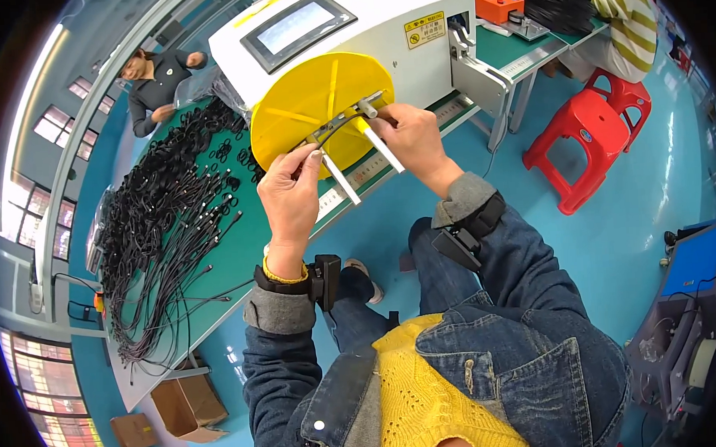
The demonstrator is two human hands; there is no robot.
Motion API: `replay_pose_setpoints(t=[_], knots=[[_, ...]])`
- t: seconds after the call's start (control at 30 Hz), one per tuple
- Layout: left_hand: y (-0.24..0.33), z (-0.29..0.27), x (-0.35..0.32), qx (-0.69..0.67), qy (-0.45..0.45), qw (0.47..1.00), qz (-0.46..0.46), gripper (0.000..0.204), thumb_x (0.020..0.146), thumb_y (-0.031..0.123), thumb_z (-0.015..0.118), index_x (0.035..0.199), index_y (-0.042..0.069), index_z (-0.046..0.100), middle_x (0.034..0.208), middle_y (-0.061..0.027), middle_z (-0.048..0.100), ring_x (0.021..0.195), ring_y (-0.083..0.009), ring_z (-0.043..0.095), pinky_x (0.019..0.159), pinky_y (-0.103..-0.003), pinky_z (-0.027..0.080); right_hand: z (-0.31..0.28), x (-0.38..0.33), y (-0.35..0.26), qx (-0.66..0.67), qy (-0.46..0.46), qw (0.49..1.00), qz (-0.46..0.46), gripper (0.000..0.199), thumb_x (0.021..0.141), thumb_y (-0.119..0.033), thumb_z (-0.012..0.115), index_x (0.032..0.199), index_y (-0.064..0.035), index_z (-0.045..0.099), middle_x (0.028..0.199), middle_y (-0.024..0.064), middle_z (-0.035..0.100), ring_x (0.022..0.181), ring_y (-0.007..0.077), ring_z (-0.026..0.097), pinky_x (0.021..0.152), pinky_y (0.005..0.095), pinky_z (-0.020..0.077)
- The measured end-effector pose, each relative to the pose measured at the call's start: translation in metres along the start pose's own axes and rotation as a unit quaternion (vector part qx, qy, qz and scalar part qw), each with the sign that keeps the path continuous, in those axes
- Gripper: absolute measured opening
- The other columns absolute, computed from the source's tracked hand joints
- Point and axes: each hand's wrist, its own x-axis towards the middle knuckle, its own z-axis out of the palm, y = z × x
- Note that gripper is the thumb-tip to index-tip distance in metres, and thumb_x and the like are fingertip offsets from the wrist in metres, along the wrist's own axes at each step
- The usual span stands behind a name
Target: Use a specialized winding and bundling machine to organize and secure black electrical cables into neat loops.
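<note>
A round yellow disc (289, 99) is mounted on the front of a white machine (398, 50). Across the disc runs a metal bar with light pegs sticking out, among them a left peg (340, 176) and a right peg (383, 146). A thin black cable (334, 131) curves along the bar. At the bar's left end my left hand (287, 199) pinches the cable between thumb and fingers. Close beside the right peg, my right hand (414, 141) is closed with its fingers curled; the peg and disc area hide what its fingertips hold.
Black cables (166, 224) lie heaped on the green table (239, 253) at left. A person (160, 84) sits behind it; another in a striped top (629, 28) sits at far right near red stools (582, 142). An orange control box (499, 6) and cardboard boxes (186, 407) also show.
</note>
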Motion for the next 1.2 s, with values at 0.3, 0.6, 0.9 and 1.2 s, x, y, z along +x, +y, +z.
replay_pose_setpoints(t=[0.3, 0.6, 0.9, 1.2], knots=[[-0.019, -0.004, -0.019, 0.039, 0.050, 0.997, 0.051, 0.015, 0.081, 0.005, 0.063, 0.095, 0.001, 0.067, 0.066, -0.0065, 0.056, 0.057, -0.0117, 0.051, 0.054, -0.024, 0.042, -0.036, -0.072, 0.022, 0.003, -0.101, 0.986, 0.134, 0.015, 0.078, -0.015, 0.061, 0.080, -0.0011, 0.065, 0.066, 0.0133, 0.062, 0.057, 0.0229, 0.060, 0.054, 0.0309, 0.0459], [0.007, -0.015, -0.028, 0.168, 0.035, 0.975, 0.140, 0.020, 0.083, 0.006, 0.061, 0.103, 0.002, 0.063, 0.063, -0.0084, 0.051, 0.052, -0.0170, 0.047, 0.049, -0.027, 0.040, -0.047, -0.129, 0.018, 0.035, -0.217, 0.938, 0.267, 0.016, 0.079, -0.016, 0.060, 0.080, -0.0005, 0.065, 0.065, 0.0131, 0.062, 0.058, 0.0232, 0.060, 0.056, 0.0328, 0.0463], [0.015, -0.013, -0.048, 0.133, 0.024, 0.985, 0.104, 0.019, 0.084, 0.004, 0.060, 0.102, 0.001, 0.063, 0.063, -0.0084, 0.051, 0.051, -0.0162, 0.046, 0.048, -0.027, 0.039, -0.042, -0.139, 0.012, 0.054, -0.268, 0.924, 0.268, 0.017, 0.081, -0.015, 0.060, 0.082, 0.0019, 0.064, 0.063, 0.0074, 0.060, 0.056, 0.0129, 0.055, 0.055, 0.0286, 0.0448], [0.018, 0.010, -0.040, 0.147, 0.037, 0.973, 0.171, 0.024, 0.080, 0.001, 0.062, 0.104, 0.001, 0.062, 0.065, -0.0083, 0.051, 0.053, -0.0194, 0.050, 0.048, -0.030, 0.040, -0.052, -0.090, -0.013, 0.110, -0.214, 0.933, 0.268, 0.016, 0.085, -0.014, 0.058, 0.084, 0.0017, 0.064, 0.065, 0.0026, 0.060, 0.059, 0.0075, 0.053, 0.054, 0.0247, 0.0438]])
